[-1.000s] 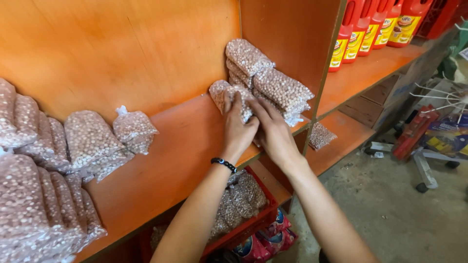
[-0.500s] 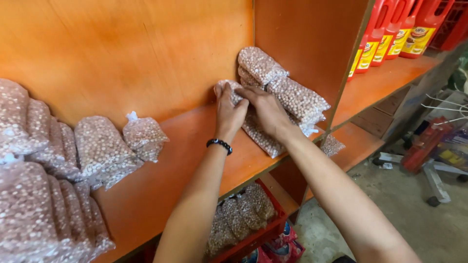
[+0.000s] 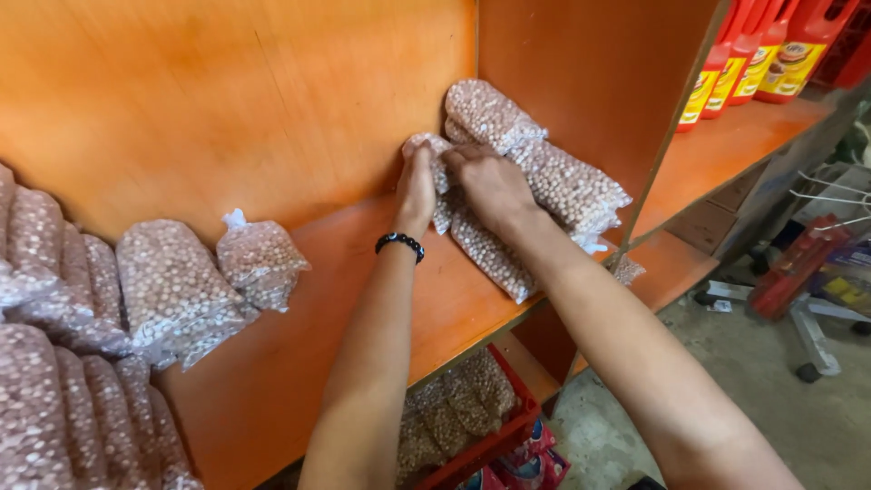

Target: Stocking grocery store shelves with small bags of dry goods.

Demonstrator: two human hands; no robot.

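Note:
Both my hands reach to the back right corner of an orange wooden shelf [image 3: 308, 272]. My left hand [image 3: 417, 186], with a black bead bracelet on the wrist, presses against a clear bag of peanuts [image 3: 434, 150] standing at the back panel. My right hand [image 3: 490, 181] lies on the same bag, next to a stack of peanut bags [image 3: 562, 181] leaning on the shelf's right side wall. Another bag [image 3: 490, 254] lies flat under my right wrist.
Several more peanut bags [image 3: 172, 290] fill the shelf's left part. Red bottles with yellow labels [image 3: 762, 54] stand on the neighbouring shelf at the right. A red crate with more peanut bags [image 3: 454, 417] sits below. Grey floor with clutter lies at the right.
My hands have shifted from the front of the stack up toward the back panel, pushing a bag upright against it. The view has moved closer and leftward.

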